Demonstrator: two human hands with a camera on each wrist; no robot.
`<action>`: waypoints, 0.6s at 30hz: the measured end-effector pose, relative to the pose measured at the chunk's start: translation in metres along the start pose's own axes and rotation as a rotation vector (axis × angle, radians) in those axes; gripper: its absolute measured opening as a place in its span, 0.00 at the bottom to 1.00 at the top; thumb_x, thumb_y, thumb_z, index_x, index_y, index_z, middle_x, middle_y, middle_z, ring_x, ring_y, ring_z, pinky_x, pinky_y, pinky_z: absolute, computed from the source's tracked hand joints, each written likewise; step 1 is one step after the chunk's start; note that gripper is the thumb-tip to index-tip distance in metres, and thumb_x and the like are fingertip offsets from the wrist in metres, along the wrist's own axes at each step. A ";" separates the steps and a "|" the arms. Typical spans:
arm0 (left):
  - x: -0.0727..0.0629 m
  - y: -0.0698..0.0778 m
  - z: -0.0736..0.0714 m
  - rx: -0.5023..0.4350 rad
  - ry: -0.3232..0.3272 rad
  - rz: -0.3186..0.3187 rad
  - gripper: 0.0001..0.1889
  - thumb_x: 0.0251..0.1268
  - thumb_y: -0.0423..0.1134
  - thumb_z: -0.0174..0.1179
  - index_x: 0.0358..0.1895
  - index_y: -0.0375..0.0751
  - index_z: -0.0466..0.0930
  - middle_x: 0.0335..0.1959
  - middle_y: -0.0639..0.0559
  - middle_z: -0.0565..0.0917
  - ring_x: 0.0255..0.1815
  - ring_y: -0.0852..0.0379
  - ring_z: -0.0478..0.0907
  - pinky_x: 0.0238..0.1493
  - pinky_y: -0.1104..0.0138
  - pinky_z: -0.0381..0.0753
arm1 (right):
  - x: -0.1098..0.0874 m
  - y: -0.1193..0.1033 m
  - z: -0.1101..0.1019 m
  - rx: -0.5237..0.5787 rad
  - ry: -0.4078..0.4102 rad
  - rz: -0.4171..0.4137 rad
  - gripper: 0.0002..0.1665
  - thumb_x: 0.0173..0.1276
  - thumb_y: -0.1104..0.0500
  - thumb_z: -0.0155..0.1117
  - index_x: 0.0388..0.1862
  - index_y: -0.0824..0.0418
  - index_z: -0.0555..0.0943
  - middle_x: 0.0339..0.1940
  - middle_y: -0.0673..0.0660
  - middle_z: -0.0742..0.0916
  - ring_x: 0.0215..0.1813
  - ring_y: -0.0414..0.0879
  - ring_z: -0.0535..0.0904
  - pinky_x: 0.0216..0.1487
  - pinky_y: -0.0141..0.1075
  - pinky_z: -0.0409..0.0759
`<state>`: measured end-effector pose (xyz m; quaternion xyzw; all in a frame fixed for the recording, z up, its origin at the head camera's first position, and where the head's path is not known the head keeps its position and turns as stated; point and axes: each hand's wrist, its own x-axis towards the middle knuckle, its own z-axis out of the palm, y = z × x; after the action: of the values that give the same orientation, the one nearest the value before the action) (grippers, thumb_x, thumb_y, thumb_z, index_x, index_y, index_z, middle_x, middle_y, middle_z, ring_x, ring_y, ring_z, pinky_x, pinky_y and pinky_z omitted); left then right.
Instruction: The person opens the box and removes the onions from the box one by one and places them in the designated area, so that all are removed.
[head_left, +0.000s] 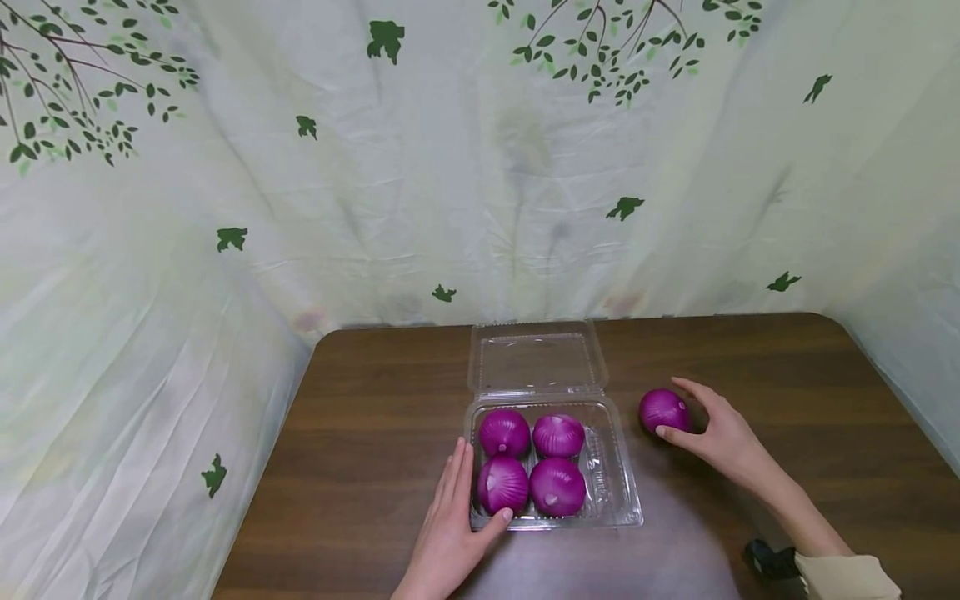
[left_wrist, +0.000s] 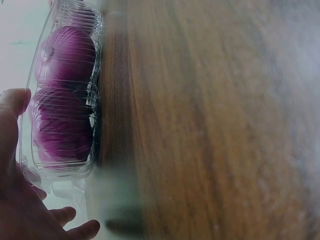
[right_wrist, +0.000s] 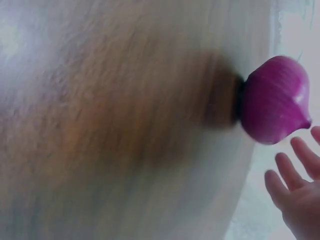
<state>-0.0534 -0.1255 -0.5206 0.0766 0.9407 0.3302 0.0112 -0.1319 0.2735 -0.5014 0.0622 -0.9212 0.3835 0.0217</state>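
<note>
A clear plastic clamshell box [head_left: 626,504] lies with its lid [head_left: 536,358] folded back on the table, holding several red onions [head_left: 557,487] in its tray. My left hand [head_left: 450,525] rests along the tray's left side, fingers straight and thumb over the near-left corner. In the left wrist view, the onions [left_wrist: 67,55] show through the box wall beside the left hand [left_wrist: 25,165]. One loose red onion [head_left: 664,411] sits right of the box. Around its right side my right hand [head_left: 723,437] spreads thumb and fingers. The right wrist view has the fingers [right_wrist: 287,172] just short of the onion [right_wrist: 275,100].
The box stands on a dark wood-grain table [head_left: 390,400] with rounded far corners. Behind and beside it hangs a pale cloth [head_left: 450,167] printed with leaves and branches. A black strap [head_left: 772,560] is on my right wrist, next to a beige sleeve [head_left: 847,577].
</note>
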 end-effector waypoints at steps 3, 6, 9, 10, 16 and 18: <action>0.000 0.001 -0.001 -0.005 -0.003 -0.003 0.53 0.60 0.67 0.60 0.81 0.49 0.43 0.81 0.57 0.42 0.78 0.43 0.45 0.69 0.40 0.55 | -0.002 -0.009 0.000 -0.015 0.054 -0.047 0.46 0.57 0.45 0.76 0.69 0.61 0.69 0.68 0.66 0.73 0.67 0.66 0.65 0.56 0.68 0.67; -0.001 0.001 -0.001 -0.006 -0.005 -0.003 0.53 0.60 0.68 0.60 0.81 0.49 0.42 0.81 0.57 0.42 0.78 0.43 0.45 0.69 0.40 0.55 | -0.005 -0.019 0.002 0.001 0.107 -0.100 0.42 0.56 0.49 0.78 0.67 0.60 0.72 0.67 0.64 0.74 0.66 0.64 0.65 0.56 0.67 0.68; -0.001 0.001 -0.002 -0.006 -0.002 0.000 0.53 0.60 0.68 0.59 0.81 0.49 0.43 0.81 0.56 0.42 0.78 0.43 0.45 0.69 0.40 0.55 | -0.008 -0.029 0.005 0.013 0.140 -0.153 0.40 0.56 0.52 0.79 0.66 0.57 0.74 0.67 0.61 0.75 0.66 0.61 0.67 0.55 0.63 0.71; -0.001 0.001 -0.002 -0.006 -0.001 0.001 0.53 0.60 0.68 0.59 0.81 0.49 0.43 0.81 0.56 0.42 0.78 0.43 0.45 0.69 0.40 0.55 | -0.008 -0.032 0.006 0.011 0.149 -0.168 0.40 0.55 0.53 0.79 0.66 0.55 0.74 0.67 0.59 0.75 0.66 0.59 0.67 0.55 0.59 0.73; -0.001 0.001 -0.002 -0.010 0.005 0.005 0.53 0.60 0.68 0.59 0.80 0.48 0.43 0.81 0.56 0.43 0.78 0.43 0.45 0.69 0.39 0.55 | -0.013 -0.048 0.016 0.020 0.180 -0.258 0.40 0.53 0.56 0.80 0.66 0.49 0.76 0.66 0.51 0.77 0.66 0.51 0.70 0.56 0.20 0.68; -0.001 0.001 -0.002 -0.010 0.007 0.005 0.53 0.60 0.68 0.59 0.80 0.48 0.43 0.81 0.55 0.43 0.78 0.43 0.45 0.69 0.39 0.55 | -0.015 -0.053 0.020 0.046 0.177 -0.289 0.40 0.53 0.57 0.80 0.66 0.50 0.76 0.66 0.52 0.77 0.65 0.51 0.71 0.58 0.16 0.63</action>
<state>-0.0524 -0.1259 -0.5181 0.0780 0.9389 0.3351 0.0075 -0.1098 0.2239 -0.4792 0.1606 -0.8880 0.4014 0.1563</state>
